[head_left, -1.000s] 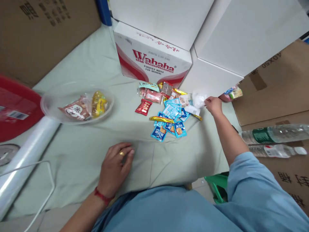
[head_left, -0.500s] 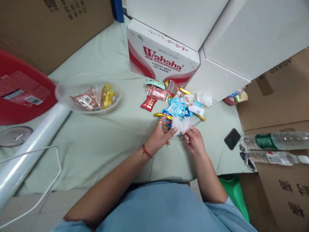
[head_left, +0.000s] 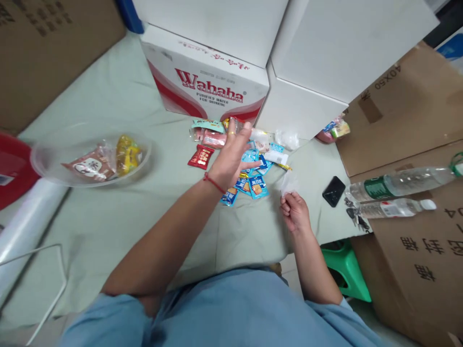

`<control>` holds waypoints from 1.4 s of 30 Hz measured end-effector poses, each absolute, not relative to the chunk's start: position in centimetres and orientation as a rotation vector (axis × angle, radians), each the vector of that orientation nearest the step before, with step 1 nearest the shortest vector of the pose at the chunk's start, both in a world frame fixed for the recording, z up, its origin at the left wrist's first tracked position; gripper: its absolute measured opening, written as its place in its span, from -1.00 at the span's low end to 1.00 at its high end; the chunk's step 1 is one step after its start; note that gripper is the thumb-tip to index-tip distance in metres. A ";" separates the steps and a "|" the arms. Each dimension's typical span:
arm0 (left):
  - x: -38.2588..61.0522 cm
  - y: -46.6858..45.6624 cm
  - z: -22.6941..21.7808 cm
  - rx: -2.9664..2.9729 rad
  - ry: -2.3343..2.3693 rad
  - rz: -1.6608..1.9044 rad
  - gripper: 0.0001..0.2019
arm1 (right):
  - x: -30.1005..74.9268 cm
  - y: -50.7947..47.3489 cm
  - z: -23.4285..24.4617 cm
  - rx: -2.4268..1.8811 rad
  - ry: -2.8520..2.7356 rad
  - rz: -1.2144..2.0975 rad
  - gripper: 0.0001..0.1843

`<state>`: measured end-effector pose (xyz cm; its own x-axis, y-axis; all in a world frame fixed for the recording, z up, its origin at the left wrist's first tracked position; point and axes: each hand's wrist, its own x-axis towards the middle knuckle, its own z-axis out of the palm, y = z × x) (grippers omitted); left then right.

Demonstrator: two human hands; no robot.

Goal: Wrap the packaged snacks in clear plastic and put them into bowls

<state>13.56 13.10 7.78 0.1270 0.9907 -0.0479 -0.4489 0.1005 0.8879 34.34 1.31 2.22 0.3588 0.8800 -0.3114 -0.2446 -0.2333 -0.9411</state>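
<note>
A heap of small snack packets (head_left: 249,168), mostly blue with some red and pink, lies on the pale green cloth (head_left: 144,221) in front of a Wahaha box (head_left: 202,86). My left hand (head_left: 233,154) reaches over the heap with fingers stretched out. Its fingertips are at the packets nearest the box, and I cannot see anything gripped in them. My right hand (head_left: 294,212) is closed in a pinch on a small clear plastic bag (head_left: 289,183), held just right of the heap.
A clear bowl (head_left: 47,166) holding a few snack packs sits at the left, beside a red lid (head_left: 14,168) and a film roll (head_left: 29,221). A black phone (head_left: 333,191), keys (head_left: 352,212) and two water bottles (head_left: 398,180) lie right. Boxes ring the cloth; a green stool (head_left: 343,270) stands below.
My left hand has let go of the clear bag and moved up over the far side of the heap. My right hand keeps the bag and has shifted slightly right.
</note>
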 end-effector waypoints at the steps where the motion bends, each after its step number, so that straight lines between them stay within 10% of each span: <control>1: 13.9 13.2 8.4 0.906 0.830 1.209 -0.39 | 34.5 0.8 2.2 -1.461 -0.659 1.107 -0.63; 14: 12.1 4.2 0.1 0.981 1.047 0.984 -0.58 | 32.8 -0.5 0.6 -1.550 -1.209 1.047 -0.74; 22: 10.0 4.4 -0.6 1.015 1.077 1.000 -0.60 | 32.1 -0.4 3.6 -1.389 -1.963 0.394 -0.65; 32: 9.0 4.9 -1.7 0.684 1.045 1.115 -0.38 | 30.1 0.5 1.2 -1.541 -1.418 1.118 -0.72; 42: 10.0 3.8 -1.8 1.013 1.010 0.999 -0.61 | 27.3 0.5 0.7 -1.496 -1.315 1.209 -0.78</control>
<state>10.03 3.81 -1.76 0.2222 0.9582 -0.1800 -0.1696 0.2198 0.9607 27.25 0.47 0.69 0.0080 0.9882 -0.1531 0.2353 -0.1506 -0.9602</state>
